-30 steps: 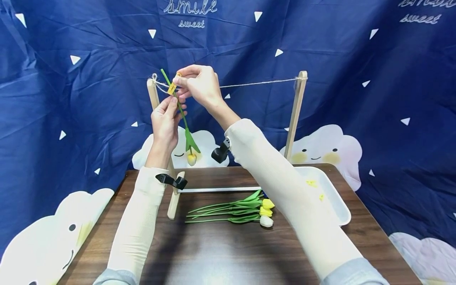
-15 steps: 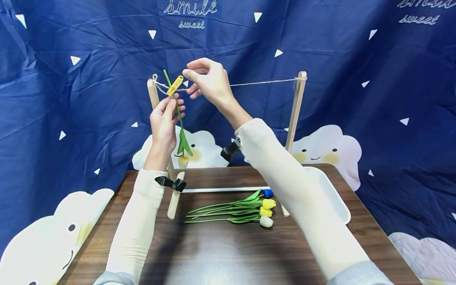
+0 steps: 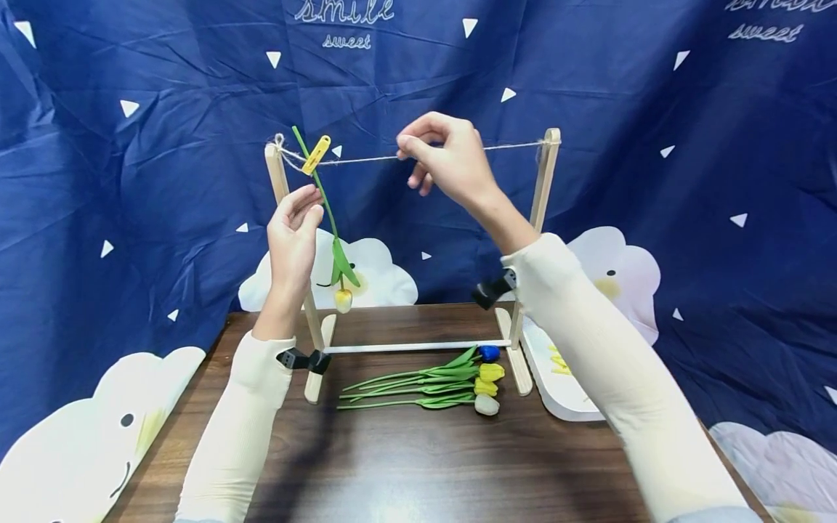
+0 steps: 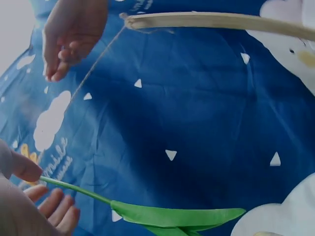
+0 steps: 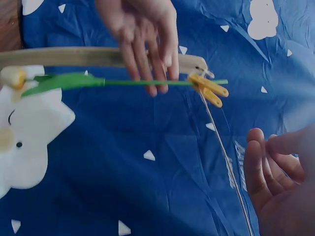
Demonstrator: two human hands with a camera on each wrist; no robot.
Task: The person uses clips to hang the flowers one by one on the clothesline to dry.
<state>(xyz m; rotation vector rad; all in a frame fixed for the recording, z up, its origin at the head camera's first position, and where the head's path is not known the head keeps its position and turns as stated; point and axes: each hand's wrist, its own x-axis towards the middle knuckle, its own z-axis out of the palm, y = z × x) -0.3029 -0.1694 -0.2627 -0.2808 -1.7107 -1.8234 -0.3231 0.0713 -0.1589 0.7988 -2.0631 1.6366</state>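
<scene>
A yellow clothespin (image 3: 317, 155) clips a white-and-yellow artificial tulip (image 3: 343, 299) to the twine (image 3: 366, 159), bloom downward. Its green stem (image 5: 142, 82) crosses the clip, and a short end sticks up above the line. Beside the stem, below the clip, is my left hand (image 3: 292, 232); its fingers (image 5: 142, 59) are loosely extended and do not grip the stem. My right hand (image 3: 451, 156) is at the middle of the twine, overlapping it in the head view. Its fingers (image 5: 261, 162) are relaxed with nothing between them.
The wooden rack has a left post (image 3: 277, 174) and a right post (image 3: 544, 181), joined low down by a white bar (image 3: 418, 347). Several tulips, blue, yellow (image 3: 492, 372) and white, lie on the brown table (image 3: 392, 465). A white tray (image 3: 569, 410) with yellow clothespins stands right.
My right hand has let go of the clothespin and moved right along the twine. My left hand has released the stem and dropped slightly away. The tulip now hangs from the clip.
</scene>
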